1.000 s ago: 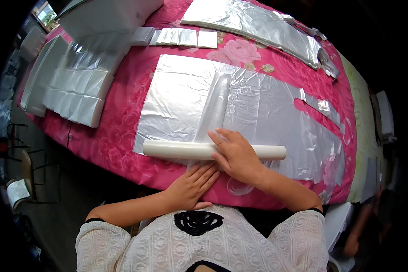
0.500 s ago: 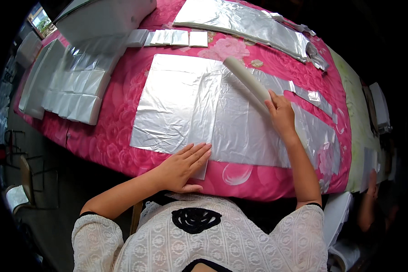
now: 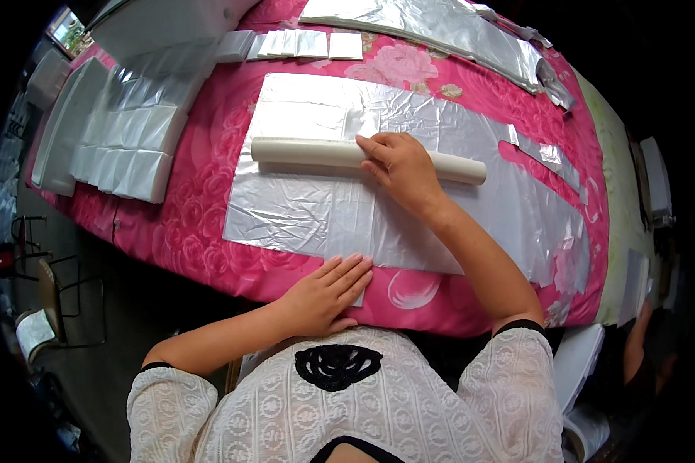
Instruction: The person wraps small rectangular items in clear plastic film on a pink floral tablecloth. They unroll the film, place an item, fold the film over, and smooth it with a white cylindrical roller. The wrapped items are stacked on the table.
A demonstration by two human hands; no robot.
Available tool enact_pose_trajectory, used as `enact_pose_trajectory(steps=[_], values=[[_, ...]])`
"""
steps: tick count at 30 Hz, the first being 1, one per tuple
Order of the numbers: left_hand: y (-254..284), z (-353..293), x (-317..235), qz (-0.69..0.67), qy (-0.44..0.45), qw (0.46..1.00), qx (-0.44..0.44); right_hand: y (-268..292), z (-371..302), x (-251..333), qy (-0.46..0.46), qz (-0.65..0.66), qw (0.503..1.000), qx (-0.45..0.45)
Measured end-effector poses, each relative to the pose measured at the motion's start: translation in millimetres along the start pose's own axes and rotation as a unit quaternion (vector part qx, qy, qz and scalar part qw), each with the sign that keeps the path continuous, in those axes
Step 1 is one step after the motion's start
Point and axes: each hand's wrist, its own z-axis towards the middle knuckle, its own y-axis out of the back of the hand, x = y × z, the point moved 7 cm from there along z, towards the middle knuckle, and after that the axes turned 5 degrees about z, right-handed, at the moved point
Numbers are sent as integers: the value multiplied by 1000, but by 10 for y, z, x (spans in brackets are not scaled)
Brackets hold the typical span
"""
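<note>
White, smooth, cylindrical tube [image 3: 309,153] now turned from slant at right to crosswise on crinkled, silvery translucent plastic sheet [image 3: 278,212]; broad contact apparently restored. Tube grasped mid-length by right hand [image 3: 401,170]. Left hand [image 3: 336,289] laid flat at sheet's near edge, nothing gripped. Pink rose-patterned cloth [image 3: 201,224] spread beneath.

We find the pink rose-patterned tablecloth [image 3: 208,181] brightly lit. We note strong glare on the wrinkled silvery plastic sheet [image 3: 301,96], heaviest toward its upper left; a small bright window [image 3: 69,32] shows at the far upper left. The dark grey floor [image 3: 120,347] lies in deep shadow. We record bowed cloth edges, blackened corners, and another person's forearm [image 3: 635,349], dim and soft-edged, at lower right.
</note>
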Motion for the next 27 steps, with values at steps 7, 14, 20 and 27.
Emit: enact_pose_trajectory(steps=[7,14,20,27], values=[[121,-196,120,-110,-73,985,-110,156,323,-341,-8,-114,980,-161],[170,-266,150,-64,-96,978,-174,-95,-522,472,49,207,967,141],[579,-196,291,-191,-63,944,-262,-137,-704,557,53,148,983,96],[572,12,648,-72,-7,988,-138,-113,-689,458,14,168,985,27]])
